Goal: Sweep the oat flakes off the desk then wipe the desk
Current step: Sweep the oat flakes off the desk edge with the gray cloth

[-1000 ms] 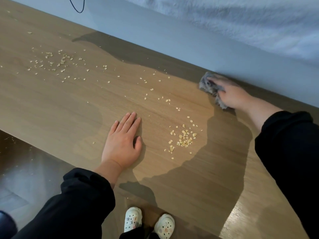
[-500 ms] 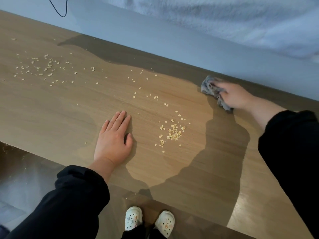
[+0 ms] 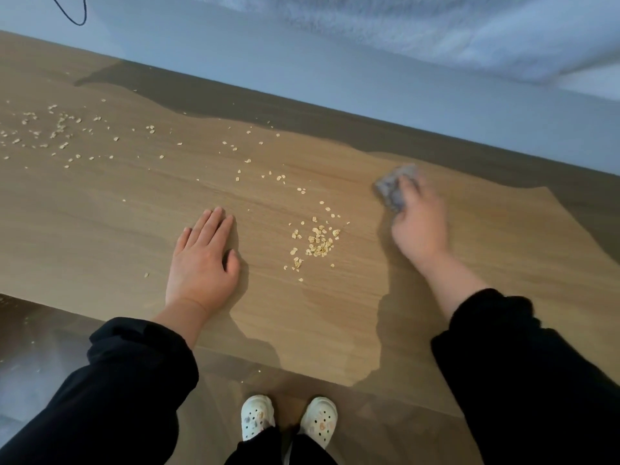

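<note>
A grey cloth (image 3: 394, 187) is kept pressed against the desk (image 3: 100, 229) under the fingers of the right hand (image 3: 419, 226), which is closed over it near the far right of the lit wood; the hand is blurred, so the exact grip cannot be made out. The left hand (image 3: 201, 260) is laid flat and released, palm down, with nothing in it, just left of a small heap of oat flakes (image 3: 317, 241). That heap lies between the two hands, apart from both, while a thinner trail of flakes is strewn toward the far left, where a looser scatter (image 3: 50, 132) is spread. The flakes may be judged very light, dry and brittle (likely to skid or be crushed under a hard press), so a low, gentle push with the cloth's edge would probably serve better than any pinching. The cloth looks soft and limp, and is best taken bunched in the palm so that a broad face is offered to the wood. No container, pan or bin is seen on the desk or beside it, so where the flakes are meant to land cannot be told; a few specks seem to lie on the floor (image 3: 30, 330) at the lower left. The sweeping is judged barely begun.
</note>
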### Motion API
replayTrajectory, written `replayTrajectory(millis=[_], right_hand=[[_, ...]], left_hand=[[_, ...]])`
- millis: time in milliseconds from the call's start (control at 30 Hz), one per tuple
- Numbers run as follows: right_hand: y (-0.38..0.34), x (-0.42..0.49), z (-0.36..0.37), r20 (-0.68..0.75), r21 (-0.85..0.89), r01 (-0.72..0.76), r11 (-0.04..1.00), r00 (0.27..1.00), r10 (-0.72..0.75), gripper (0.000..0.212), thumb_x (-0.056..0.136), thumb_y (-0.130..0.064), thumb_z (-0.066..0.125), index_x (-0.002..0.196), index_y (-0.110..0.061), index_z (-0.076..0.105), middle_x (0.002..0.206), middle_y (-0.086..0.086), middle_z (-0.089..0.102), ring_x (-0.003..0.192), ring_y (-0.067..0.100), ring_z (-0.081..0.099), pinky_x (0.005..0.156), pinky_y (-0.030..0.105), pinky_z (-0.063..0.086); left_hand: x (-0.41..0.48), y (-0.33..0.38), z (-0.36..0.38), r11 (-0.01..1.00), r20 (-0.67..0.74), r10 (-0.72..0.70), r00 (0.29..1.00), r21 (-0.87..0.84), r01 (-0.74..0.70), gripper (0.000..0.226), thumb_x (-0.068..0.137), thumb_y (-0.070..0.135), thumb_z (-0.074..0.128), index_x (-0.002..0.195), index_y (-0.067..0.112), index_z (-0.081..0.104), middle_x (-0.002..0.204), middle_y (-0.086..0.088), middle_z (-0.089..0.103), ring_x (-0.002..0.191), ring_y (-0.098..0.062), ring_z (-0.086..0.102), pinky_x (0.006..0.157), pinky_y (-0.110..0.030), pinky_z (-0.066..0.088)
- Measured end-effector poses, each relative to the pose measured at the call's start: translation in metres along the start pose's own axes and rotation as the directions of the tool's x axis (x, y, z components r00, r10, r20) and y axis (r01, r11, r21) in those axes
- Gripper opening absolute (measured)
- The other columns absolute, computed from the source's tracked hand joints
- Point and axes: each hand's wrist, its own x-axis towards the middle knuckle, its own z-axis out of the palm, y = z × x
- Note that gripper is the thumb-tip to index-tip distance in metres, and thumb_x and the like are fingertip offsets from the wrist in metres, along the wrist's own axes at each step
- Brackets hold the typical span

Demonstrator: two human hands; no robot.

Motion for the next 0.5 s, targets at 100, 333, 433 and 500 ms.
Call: replayTrajectory(millis=[100,333,433,500], right_hand=[[-0.017,-0.016,0.005,0.100,-0.077,0.123,0.989,0.988,-0.116,0.060,0.096,-0.012,0.043,0.153,-0.019,0.026,0.160,0.010,0.020,0.147,0.029,0.020,0.121,0.044,0.015],[0.039,0.007,-0.020,-0.025,-0.227,-0.158,0.961,0.987,0.157,0.062,0.093,-0.023,0.045,0.151,-0.011,0.026,0.163,0.012,0.004,0.149,0.030,0.007,0.121,0.051,0.007],[0.010,-0.015,-0.004,-0.053,-0.064,-0.176,0.982,0.984,0.173,0.064,0.091,-0.015,0.049,0.150,-0.006,0.026,0.162,0.012,0.006,0.149,0.029,0.007,0.122,0.047,0.009],[-0.015,-0.038,0.008,-0.017,-0.032,-0.066,0.997,0.998,0.066,0.065,0.090,-0.011,0.048,0.151,-0.007,0.025,0.162,0.012,0.006,0.149,0.028,0.006,0.123,0.044,0.005]], left_hand=[[-0.001,0.000,0.000,1.000,-0.001,-0.008,1.000,0.005,0.008,0.064,0.086,0.032,0.031,0.149,0.017,0.034,0.159,0.002,0.022,0.147,-0.011,0.013,0.120,-0.037,0.010],[0.001,0.000,0.000,1.000,0.003,-0.008,1.000,-0.005,0.008,0.065,0.086,0.031,0.031,0.150,0.017,0.033,0.159,0.003,0.021,0.147,-0.012,0.012,0.121,-0.038,0.009],[0.000,0.001,-0.002,1.000,-0.001,-0.011,1.000,-0.012,0.011,0.066,0.085,0.031,0.031,0.150,0.016,0.033,0.159,0.002,0.022,0.147,-0.012,0.013,0.121,-0.038,0.009],[0.001,0.002,-0.002,1.000,-0.008,-0.005,1.000,-0.019,0.005,0.066,0.085,0.031,0.031,0.149,0.016,0.034,0.158,0.001,0.023,0.147,-0.013,0.014,0.120,-0.039,0.010]])
